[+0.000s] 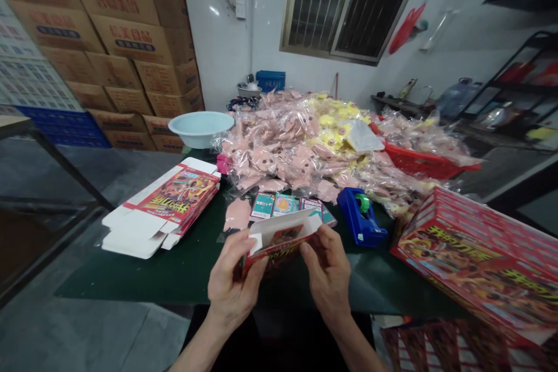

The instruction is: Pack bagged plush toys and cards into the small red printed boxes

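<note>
Between my two hands is a small red printed carton (279,250), its top open and white flaps standing up. My left hand (235,273) grips its left end, thumb on the near side. At the right end, my right hand (326,270) holds the carton with thumb and fingers. Just beyond it lie several printed cards (279,206) and a pink flat piece in clear wrap (238,214). A blue tape dispenser (361,221) with green tape stands right of the cards. The carton's inside is only partly visible.
A stack of flattened cartons (170,197) lies at the left. Wrapped pink and yellow pieces (283,145) are heaped behind, beside a light blue basin (201,128) and a red basket (418,163). Filled red boxes (483,261) stand at the right on the green table (174,279).
</note>
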{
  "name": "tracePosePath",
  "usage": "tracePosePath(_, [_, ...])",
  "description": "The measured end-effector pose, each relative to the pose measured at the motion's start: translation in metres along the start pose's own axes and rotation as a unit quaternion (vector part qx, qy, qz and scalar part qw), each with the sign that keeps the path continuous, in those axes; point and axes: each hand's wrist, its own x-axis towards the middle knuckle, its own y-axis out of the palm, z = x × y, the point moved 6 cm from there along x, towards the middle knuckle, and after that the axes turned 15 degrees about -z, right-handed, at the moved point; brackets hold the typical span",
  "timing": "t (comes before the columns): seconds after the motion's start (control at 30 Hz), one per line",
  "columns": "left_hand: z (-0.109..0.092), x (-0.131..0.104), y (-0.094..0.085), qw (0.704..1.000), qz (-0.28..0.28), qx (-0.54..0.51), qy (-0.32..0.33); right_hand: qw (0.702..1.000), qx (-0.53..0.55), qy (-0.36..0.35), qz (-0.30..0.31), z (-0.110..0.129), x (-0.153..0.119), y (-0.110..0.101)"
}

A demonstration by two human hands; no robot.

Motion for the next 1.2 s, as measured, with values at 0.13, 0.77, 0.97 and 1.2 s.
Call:
tracePosePath(0.13, [-0.003,0.010,-0.002,1.000,0.021,-0.015,0.004,0.999,-0.008,-0.048,0.011,-0.004,0.003,0.003])
tracePosePath(0.77, [-0.002,0.034,0.021,0.891,0.105,-0.229,-0.379,0.990,-0.004,-0.042,0.138,0.030,0.022,-0.004])
tracePosePath(0.97, [-0.006,0.039,0.021,0.888,0.098,-0.286,-0.346,0.982,-0.013,-0.121,0.141,0.045,0.023,-0.012])
tracePosePath(1.2, [-0.019,0.039,0.022,0.918,0.176,-0.220,-0.280,0.988,-0.031,-0.077,0.131,0.044,0.022,-0.015])
